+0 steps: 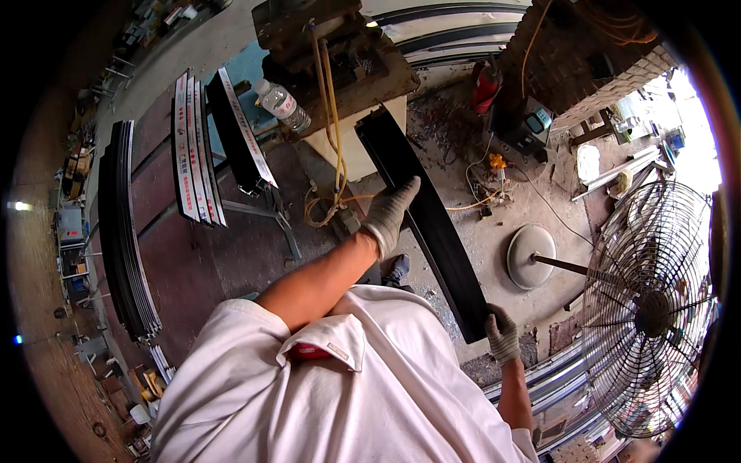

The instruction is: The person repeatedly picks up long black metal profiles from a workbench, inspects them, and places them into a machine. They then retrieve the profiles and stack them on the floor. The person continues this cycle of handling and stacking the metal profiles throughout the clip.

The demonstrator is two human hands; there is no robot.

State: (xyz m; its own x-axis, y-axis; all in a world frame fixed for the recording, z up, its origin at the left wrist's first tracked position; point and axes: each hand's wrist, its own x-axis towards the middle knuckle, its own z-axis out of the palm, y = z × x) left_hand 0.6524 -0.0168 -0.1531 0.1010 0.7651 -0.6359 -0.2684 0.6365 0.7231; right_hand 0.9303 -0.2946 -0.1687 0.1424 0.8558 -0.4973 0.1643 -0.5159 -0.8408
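A long black metal profile (441, 228) slants in front of me, its far end by the machine and its near end low on the right. My left hand (391, 210), in a grey work glove, is closed on the left edge around the middle, thumb side along the top. At the near right corner my right hand (503, 336), gloved too, grips the end; its fingertips are partly hidden. Beyond the far end stands a dark, grimy machine (340, 81) with two yellow hoses (332, 116) hanging down its front.
Left of me, film-covered profiles (197, 154) and a stack of black profiles (120, 231) rest on a rack. A water bottle (282, 105) stands beside the machine. On the right are a large wire-cage fan (648, 312), its round base (531, 256), a red extinguisher (485, 89) and floor cables.
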